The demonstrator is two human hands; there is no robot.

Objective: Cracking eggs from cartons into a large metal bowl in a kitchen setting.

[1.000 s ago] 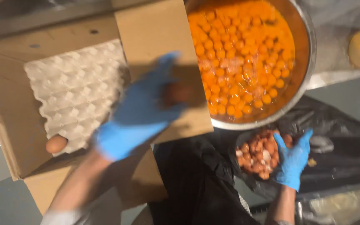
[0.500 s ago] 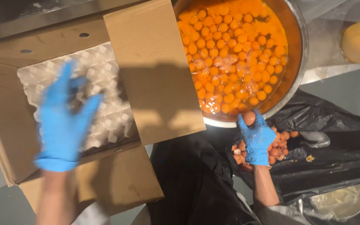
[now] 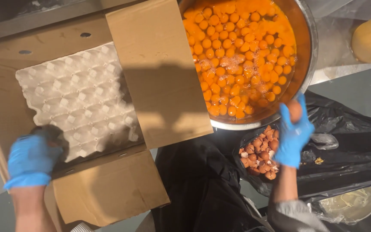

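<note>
So, big steel bowl (image 3: 308,47) of yolks up top; right hand (image 3: 293,137) is clamped on a brown egg (image 3: 295,111) at its rim, so crack it low there. Left hand (image 3: 31,159) curls into the tray (image 3: 78,94) corner; can't tell what it's gripping.

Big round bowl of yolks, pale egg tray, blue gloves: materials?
Big round bowl of yolks: likely stainless steel, shiny grey rim. Pale egg tray: moulded paper pulp, matte, dimpled cups. Blue gloves on left hand and right hand: thin nitrile or similar, smooth, wrinkled.
</note>
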